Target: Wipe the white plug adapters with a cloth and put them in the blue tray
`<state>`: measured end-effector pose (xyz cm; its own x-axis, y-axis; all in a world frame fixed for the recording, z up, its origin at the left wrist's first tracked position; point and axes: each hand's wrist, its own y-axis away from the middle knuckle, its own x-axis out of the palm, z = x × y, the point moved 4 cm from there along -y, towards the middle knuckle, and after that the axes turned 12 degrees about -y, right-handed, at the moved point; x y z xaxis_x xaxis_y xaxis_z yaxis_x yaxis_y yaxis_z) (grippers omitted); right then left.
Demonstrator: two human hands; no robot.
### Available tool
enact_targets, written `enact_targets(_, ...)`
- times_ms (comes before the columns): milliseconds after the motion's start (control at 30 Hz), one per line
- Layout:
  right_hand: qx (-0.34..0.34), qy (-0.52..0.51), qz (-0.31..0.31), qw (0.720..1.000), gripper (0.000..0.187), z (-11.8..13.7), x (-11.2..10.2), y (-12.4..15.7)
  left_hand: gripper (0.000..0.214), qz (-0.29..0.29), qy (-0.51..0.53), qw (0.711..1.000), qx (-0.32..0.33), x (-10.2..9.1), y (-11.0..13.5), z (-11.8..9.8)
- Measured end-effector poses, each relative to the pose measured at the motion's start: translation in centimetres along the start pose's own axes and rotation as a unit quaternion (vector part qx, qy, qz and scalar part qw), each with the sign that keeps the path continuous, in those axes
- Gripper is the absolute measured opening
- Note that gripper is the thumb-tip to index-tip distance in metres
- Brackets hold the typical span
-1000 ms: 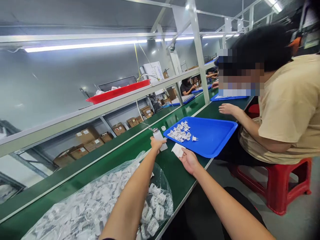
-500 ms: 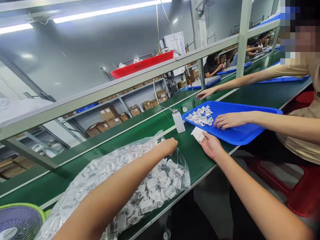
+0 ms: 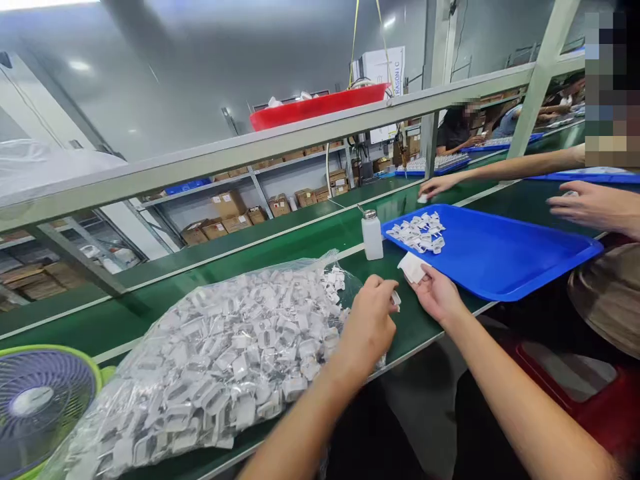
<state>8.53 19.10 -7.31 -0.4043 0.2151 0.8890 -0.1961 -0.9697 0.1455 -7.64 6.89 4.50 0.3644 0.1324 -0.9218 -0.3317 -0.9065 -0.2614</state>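
white plug (image 3: pixel 396 301) in left grip (image 3: pixel 369 327), cloth (image 3: pixel 413 267) in right (image 3: pixel 438 295)

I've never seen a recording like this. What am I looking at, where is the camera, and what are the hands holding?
This view comes from a camera worn on a person's head, looking down at their own arms over a green bench. The left hand pinches a small white part, and the right hand holds a white wipe. Nearby lie a clear bag of white parts, a blue tray holding more parts, and a small plastic bottle. A co-worker's hand shows at right.
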Motion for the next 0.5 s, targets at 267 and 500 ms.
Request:
enact_targets(267,-0.068,0.204,0.049,0.975,0.034,0.3,1.0,1.3,0.035,-0.097,0.148,0.979,-0.1,7.1,2.0,0.6)
enact_targets(500,-0.219,0.497,0.151,0.826,0.034,3.3,-0.2,9.1,0.049,-0.079,0.194,0.97,-0.126,7.7,2.3,2.3)
